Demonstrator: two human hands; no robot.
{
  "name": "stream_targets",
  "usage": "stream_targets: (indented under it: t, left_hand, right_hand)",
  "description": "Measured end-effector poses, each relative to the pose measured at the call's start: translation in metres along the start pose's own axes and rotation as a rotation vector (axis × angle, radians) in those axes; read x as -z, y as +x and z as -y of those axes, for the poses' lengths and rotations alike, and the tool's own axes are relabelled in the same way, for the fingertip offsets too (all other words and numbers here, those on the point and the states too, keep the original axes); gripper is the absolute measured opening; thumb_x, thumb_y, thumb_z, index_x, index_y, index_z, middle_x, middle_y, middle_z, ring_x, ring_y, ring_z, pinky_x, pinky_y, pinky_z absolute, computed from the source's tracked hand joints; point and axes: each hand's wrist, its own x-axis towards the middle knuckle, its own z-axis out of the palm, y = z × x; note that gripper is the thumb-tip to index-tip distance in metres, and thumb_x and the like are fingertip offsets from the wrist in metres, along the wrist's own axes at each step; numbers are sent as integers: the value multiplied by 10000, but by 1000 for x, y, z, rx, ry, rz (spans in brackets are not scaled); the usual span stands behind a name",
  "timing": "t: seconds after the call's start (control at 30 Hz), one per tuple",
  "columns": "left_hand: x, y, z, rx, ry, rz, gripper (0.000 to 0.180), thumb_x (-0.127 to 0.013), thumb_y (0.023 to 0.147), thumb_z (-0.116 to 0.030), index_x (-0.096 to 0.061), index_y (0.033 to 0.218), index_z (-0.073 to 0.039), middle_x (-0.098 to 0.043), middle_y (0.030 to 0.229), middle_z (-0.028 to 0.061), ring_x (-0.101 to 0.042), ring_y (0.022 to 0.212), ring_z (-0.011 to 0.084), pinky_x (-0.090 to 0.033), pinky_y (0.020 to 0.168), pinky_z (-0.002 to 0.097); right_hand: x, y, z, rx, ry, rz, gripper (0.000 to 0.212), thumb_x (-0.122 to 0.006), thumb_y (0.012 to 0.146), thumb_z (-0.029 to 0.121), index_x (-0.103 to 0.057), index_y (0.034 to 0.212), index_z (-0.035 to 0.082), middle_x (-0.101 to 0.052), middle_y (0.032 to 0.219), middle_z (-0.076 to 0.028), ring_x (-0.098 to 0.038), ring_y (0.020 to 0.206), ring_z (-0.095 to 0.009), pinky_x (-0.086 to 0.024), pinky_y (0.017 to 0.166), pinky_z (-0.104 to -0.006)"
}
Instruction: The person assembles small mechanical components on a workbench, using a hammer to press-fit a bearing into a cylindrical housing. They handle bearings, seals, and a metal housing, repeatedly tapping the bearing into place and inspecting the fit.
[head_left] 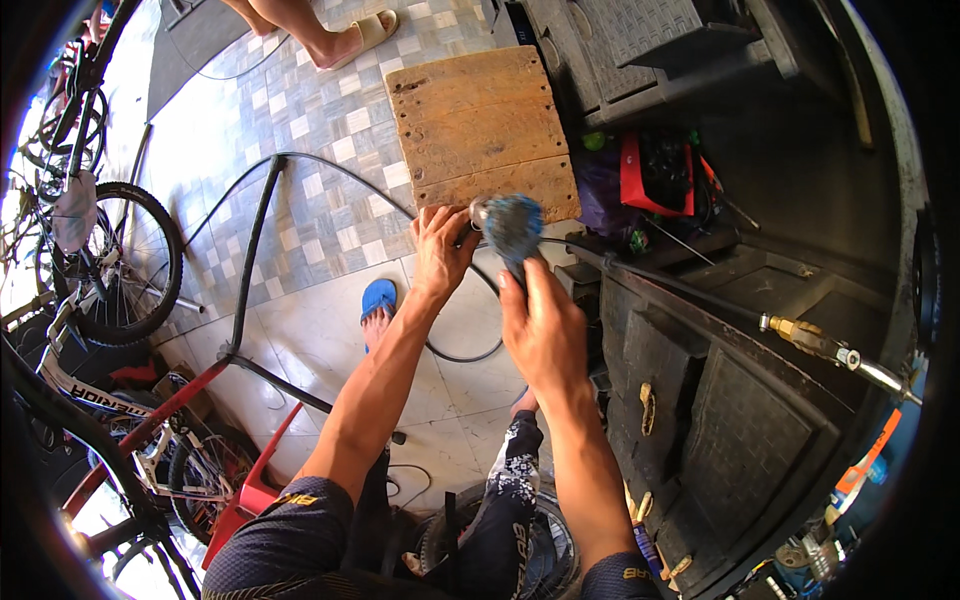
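My right hand [545, 325] is wrapped around the dark handle of a brush with a round, blue-grey bristle head [513, 225]. The bristles point away from me and meet a small shiny metal part [478, 211]. My left hand [440, 250] pinches that part from the left, its fingers curled and mostly hiding it, so its exact kind does not show. Both hands are held in front of me, near the close edge of a wooden board top [480, 130].
A dark wooden cabinet [700, 400] stands at the right, with an air gun [815, 340] on its top and a black hose [680, 285]. A red box [655, 175] sits beyond. Bicycles [125, 265] and a black stand frame [250, 265] fill the left. Another person's foot [345, 45] is at the far side.
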Motion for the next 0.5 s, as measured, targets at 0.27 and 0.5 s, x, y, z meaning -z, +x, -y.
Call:
stream_targets:
  t: [0.27,0.5]
  left_hand:
    - [-2,2,2,33,-60,-24,426,-892,758,-140,-773,1166,-107,-728,1136,62,-608,1142,310,-422,1023,466]
    - [49,0,18,378,-522,-200,195,-576,863,76,-618,1037,-3,-709,986,110,-649,955,177,-517,884,332]
  right_hand:
    - [-10,-17,-22,-146,34,52,376,-621,1079,209,-607,1352,-49,-717,1150,-325,-706,1026,-513,-588,844,-524]
    - [30,-124,-37,-349,28,62,401,-616,1081,267,-619,1340,-38,-721,1131,-326,-698,1020,-522,-575,836,-541]
